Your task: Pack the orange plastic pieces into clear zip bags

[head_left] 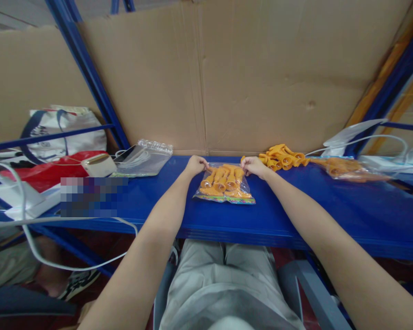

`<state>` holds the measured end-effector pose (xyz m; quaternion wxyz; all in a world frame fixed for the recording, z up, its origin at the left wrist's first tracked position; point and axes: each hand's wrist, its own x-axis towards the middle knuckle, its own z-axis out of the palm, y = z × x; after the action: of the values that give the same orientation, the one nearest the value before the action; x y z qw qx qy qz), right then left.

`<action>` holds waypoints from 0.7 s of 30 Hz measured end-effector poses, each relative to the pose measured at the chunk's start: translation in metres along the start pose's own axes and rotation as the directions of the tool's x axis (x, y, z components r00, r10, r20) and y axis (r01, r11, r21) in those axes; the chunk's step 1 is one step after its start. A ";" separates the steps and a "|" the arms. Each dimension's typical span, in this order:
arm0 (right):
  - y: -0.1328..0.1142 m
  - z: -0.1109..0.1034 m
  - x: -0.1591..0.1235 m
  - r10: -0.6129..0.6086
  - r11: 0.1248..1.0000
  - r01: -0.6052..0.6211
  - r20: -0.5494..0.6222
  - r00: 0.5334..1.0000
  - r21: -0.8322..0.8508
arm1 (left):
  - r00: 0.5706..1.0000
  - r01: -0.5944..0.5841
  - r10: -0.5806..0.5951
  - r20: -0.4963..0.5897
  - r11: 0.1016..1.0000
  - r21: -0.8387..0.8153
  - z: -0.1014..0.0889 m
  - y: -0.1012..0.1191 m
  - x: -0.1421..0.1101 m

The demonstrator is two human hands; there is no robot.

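A clear plastic bag lies flat on the blue table, holding several orange, hollow-ended pieces shaped like small cones or horns. A colourful printed strip runs along its near edge. My left hand pinches the bag's far left corner with closed fingers. At the far right corner, my right hand is also closed on the bag. A small orange tip shows at the right fingertips; whether it is inside the bag cannot be made out.
Loose orange pieces are piled behind my right hand, beside another filled plastic bag. Flat plastic bags lie at the back left. Further left are a red cloth, a tote bag and a white cable. Cardboard walls the back.
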<state>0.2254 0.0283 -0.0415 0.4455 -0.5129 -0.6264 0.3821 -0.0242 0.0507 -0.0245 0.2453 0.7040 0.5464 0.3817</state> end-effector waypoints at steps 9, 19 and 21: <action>-0.005 0.000 0.001 -0.246 0.826 0.269 0.112 0.963 -0.496 | 0.968 -0.243 0.241 0.075 0.808 0.538 0.001 -0.001 -0.002; -0.038 0.006 -0.017 -0.121 0.482 0.262 0.232 0.965 -0.836 | 0.967 -0.252 0.201 0.158 0.650 0.717 0.004 0.004 -0.009; -0.042 0.008 -0.021 -0.120 0.454 0.232 0.199 0.973 -0.860 | 0.964 -0.259 0.220 0.150 0.640 0.724 0.004 0.004 -0.010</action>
<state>0.2068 -0.0004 -0.0087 0.1216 -0.5791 -0.8060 -0.0135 -0.0194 0.0407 -0.0268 -0.0993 0.8176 0.5494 0.1407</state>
